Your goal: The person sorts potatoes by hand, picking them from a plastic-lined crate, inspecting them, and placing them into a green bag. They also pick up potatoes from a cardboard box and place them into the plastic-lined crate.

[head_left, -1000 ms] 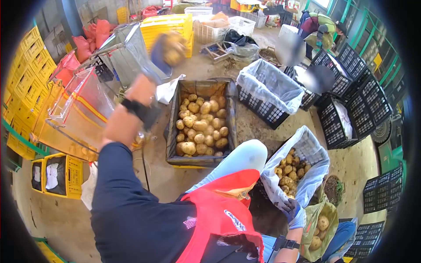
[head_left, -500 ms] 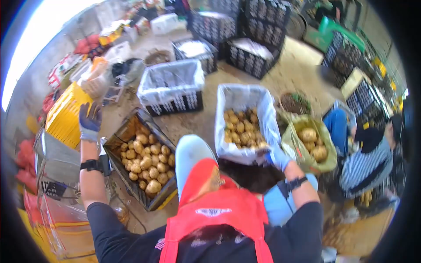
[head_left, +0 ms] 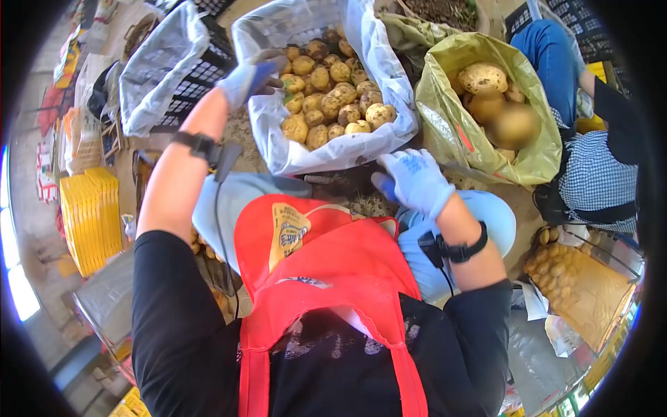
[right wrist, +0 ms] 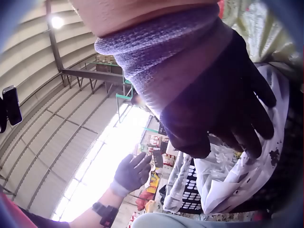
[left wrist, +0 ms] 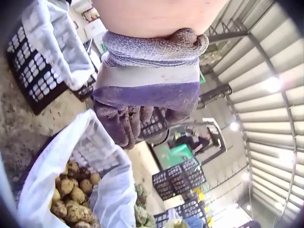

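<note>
While the soil-marked potatoes (head_left: pixel 337 97) lie inside the white-lined crate (head_left: pixel 326 160), gentle handling seems best against bruising; the potatoes' long axes point various ways. The gloved left hand (head_left: pixel 251 76), relaxed and empty, is over the crate's left rim; the gloved right hand (head_left: pixel 419 182), also relaxed, is at its near rim, touch uncertain.

Look at that pale ribbed roof (left wrist: pixel 266 57), curving right over the whole place! Bright lamps (left wrist: pixel 271 84) burn along its underside, a dark steel beam (right wrist: pixel 92 76) cuts across below it, and there it is, a broad strip of white glare (right wrist: pixel 105 164) blazing beneath. Down under that same roof we've got a green vehicle (left wrist: pixel 173 154), stacked yellow crates (head_left: pixel 90 219), and a dirty, mottled, grey-brown floor (left wrist: pixel 28 128).
</note>
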Tool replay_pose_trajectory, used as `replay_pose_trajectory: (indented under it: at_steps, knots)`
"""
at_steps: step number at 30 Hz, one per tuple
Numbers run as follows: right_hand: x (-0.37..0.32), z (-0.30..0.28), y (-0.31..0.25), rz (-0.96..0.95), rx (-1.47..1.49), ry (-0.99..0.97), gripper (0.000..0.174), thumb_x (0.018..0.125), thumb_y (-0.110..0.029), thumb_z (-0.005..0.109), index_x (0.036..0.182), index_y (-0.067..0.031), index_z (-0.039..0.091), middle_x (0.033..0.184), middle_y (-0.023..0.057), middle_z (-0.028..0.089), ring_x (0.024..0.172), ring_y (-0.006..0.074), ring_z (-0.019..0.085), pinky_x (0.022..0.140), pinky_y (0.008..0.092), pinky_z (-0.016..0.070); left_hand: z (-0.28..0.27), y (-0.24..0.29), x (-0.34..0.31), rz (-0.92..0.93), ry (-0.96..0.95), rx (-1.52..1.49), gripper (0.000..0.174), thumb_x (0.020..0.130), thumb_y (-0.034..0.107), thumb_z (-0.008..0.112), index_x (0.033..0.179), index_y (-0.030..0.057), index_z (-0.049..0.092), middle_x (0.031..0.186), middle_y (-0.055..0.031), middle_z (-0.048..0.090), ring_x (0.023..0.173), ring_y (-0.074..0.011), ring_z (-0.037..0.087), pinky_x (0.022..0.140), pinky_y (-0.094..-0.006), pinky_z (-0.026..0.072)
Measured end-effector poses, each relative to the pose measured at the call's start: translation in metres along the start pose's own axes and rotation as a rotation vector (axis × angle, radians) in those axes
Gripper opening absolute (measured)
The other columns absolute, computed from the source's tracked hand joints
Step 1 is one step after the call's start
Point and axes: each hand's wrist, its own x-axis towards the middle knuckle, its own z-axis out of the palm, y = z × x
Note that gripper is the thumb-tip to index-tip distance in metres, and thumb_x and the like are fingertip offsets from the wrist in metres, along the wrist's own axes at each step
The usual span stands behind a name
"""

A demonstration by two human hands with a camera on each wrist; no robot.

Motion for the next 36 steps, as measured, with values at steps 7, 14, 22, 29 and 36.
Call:
replay_pose_trajectory:
  at_steps: [7, 14, 22, 29, 36]
  knots:
    - [0.002, -0.032, 0.022, 0.126, 0.137, 0.058, 0.040, 0.086, -0.026, 0.066, 0.117, -0.0017, 0.060, 0.103, 0.0153, 0.063, 0.097, 0.0323, 0.059, 0.091, 0.0444, 0.0446, 0.082, -0.090, 0.230, -0.031, -0.063, 1.131, 0.079, 0.082, 0.021, 0.071, 0.151, 0.0221, 0.033, 0.152, -0.0199, 0.037, 0.133, -0.0408, 0.044, 0.107, -0.0452, 0.0418]
    - [0.016, -0.027, 0.036, 0.159, 0.177, 0.064, 0.036, 0.087, -0.026, 0.062, 0.114, -0.0021, 0.060, 0.099, 0.0139, 0.059, 0.095, 0.0303, 0.057, 0.087, 0.0434, 0.0450, 0.087, -0.103, 0.270, -0.019, -0.250, 1.297, 0.091, 0.081, 0.010, 0.070, 0.153, 0.0360, 0.020, 0.154, -0.0228, 0.030, 0.133, -0.0408, 0.043, 0.105, -0.0460, 0.0425]
    - [0.009, -0.030, 0.019, 0.077, 0.177, 0.179, 0.044, 0.085, -0.020, 0.067, 0.121, 0.0017, 0.057, 0.098, 0.0162, 0.063, 0.089, 0.0330, 0.060, 0.083, 0.0431, 0.0482, 0.048, -0.039, 0.155, -0.023, -0.412, -0.252, 0.073, 0.088, 0.021, 0.068, 0.148, 0.0033, 0.029, 0.132, -0.0169, 0.056, 0.107, -0.0203, 0.063, 0.080, -0.0331, 0.0570]
    - [0.015, -0.030, -0.014, 0.238, 0.859, 0.370, 0.054, 0.097, -0.037, 0.059, 0.132, 0.0020, 0.050, 0.089, 0.0140, 0.068, 0.079, 0.0199, 0.065, 0.073, 0.0354, 0.0530, 0.092, -0.003, -0.037, 0.019, -0.821, -0.789, 0.077, 0.085, 0.034, 0.071, 0.144, 0.0008, 0.033, 0.128, -0.0226, 0.057, 0.098, -0.0293, 0.067, 0.080, -0.0384, 0.0596]
    - [0.011, 0.004, -0.004, 0.143, 0.784, 0.334, 0.035, 0.099, -0.029, 0.058, 0.096, 0.0050, 0.066, 0.086, 0.0042, 0.067, 0.079, 0.0112, 0.061, 0.078, 0.0284, 0.0489, 0.177, -0.050, -0.124, 0.143, -0.371, -0.765, 0.067, 0.095, 0.055, 0.053, 0.138, 0.0047, 0.044, 0.124, -0.0149, 0.060, 0.104, -0.0251, 0.066, 0.086, -0.0379, 0.0578]
